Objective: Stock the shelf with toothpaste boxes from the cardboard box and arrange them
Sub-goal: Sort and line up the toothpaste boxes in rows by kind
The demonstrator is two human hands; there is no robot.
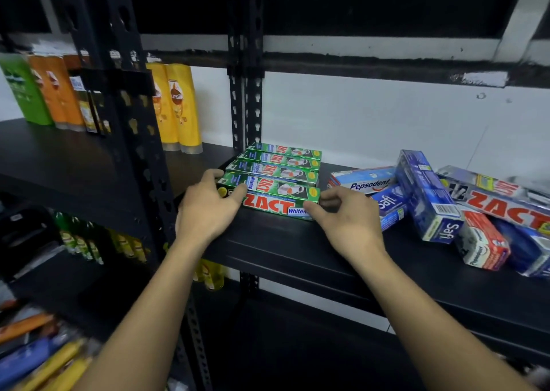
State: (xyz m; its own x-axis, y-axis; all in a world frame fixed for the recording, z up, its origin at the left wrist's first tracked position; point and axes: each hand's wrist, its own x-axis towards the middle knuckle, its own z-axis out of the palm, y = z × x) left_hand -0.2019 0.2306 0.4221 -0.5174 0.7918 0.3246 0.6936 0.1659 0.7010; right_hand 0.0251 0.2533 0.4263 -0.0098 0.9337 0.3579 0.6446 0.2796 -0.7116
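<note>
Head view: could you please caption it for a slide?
Left hand and right hand grip the front Zact box on the shelf.

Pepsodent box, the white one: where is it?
Head view, right of centre: Pepsodent box on the shelf, between green Zact boxes and blue Safi box.

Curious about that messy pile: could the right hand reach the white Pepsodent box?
Probably yes: the right hand, gripping the front Zact box, is just left of the Pepsodent box, whose left end lies uncovered.

Upright yellow shampoo bottles [178, 105] stand near upright orange bottles [56, 90].
</note>
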